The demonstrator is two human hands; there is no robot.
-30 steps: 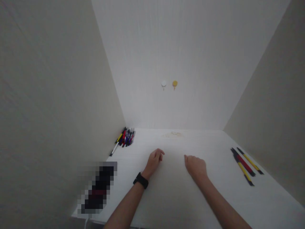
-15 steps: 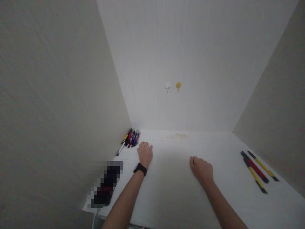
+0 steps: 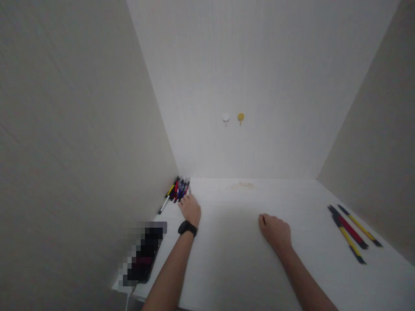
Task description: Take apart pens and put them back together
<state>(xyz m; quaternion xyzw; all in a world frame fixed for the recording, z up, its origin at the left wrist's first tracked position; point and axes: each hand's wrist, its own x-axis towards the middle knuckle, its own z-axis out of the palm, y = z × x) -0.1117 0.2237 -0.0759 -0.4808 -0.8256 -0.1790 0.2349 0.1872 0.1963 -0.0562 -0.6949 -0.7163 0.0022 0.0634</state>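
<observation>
My left hand (image 3: 190,208), with a black watch (image 3: 187,227) on its wrist, is at the near end of a pile of pens (image 3: 180,190) in the far left corner of the white table. Its fingers are loosely spread and reach to the pens' ends; whether they touch one I cannot tell. The pens are black, red, purple and clear. A white-barrelled pen (image 3: 164,204) lies at the pile's near left side. My right hand (image 3: 275,232) rests on the table right of the middle, curled into a fist with nothing visible in it.
At the right edge lie a red and black pen (image 3: 352,230) and two yellow and black ones (image 3: 350,239). A pixelated dark device (image 3: 144,255) with a white cable (image 3: 128,299) lies at the left edge. Two hooks (image 3: 240,117) are on the back wall; walls enclose both sides.
My left hand has shifted left and its fingers have come to the near ends of the pens. My right hand stays in its place as a fist.
</observation>
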